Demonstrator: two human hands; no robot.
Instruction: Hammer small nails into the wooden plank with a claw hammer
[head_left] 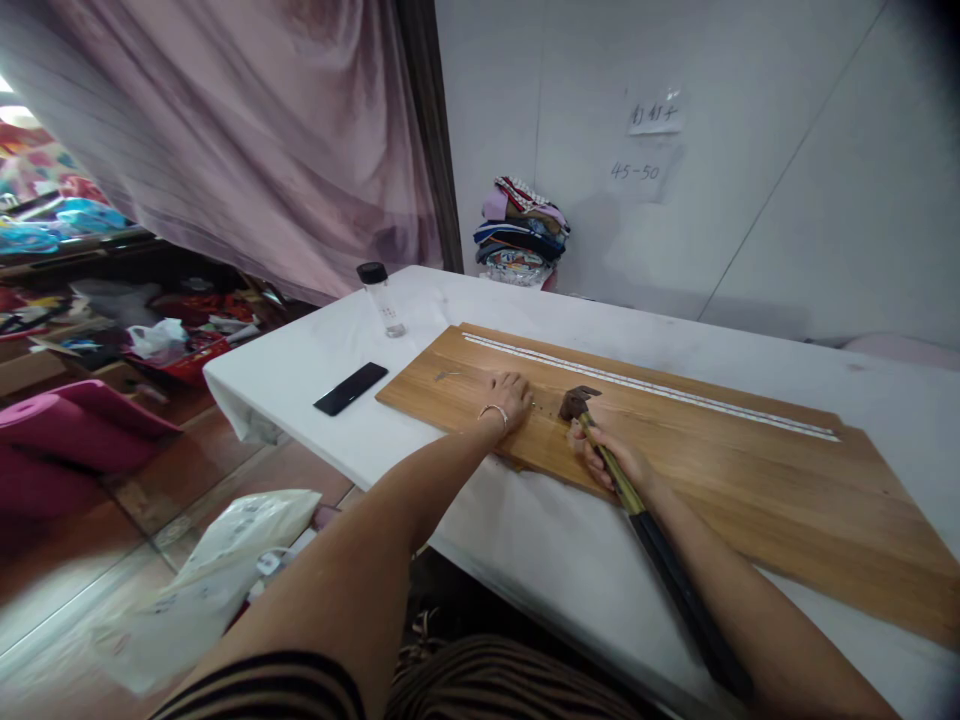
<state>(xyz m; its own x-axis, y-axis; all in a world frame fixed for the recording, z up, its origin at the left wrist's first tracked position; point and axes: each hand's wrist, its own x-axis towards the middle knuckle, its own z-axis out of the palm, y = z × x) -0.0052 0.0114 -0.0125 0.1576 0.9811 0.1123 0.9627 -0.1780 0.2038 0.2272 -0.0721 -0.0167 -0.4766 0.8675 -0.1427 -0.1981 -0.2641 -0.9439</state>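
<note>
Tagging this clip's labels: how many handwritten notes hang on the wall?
2: the upper note, with characters, and the lower note, reading 45-50, just beneath; both right of the cloth stack.

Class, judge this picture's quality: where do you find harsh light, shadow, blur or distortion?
Head view: glare washes out the far-left edge; the top-right corner darkens; a soft shadow falls on the wall right of the folded clothes; the pink roll looks smeared; the left forearm looks stretched.

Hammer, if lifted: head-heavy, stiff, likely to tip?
The hammer is probably head-heavy: a chunky, metal-looking head tops a slim handle. It should stay stiff; the handle runs straight. Tipping seems controllable, since the right hand grips close to the head.
</note>
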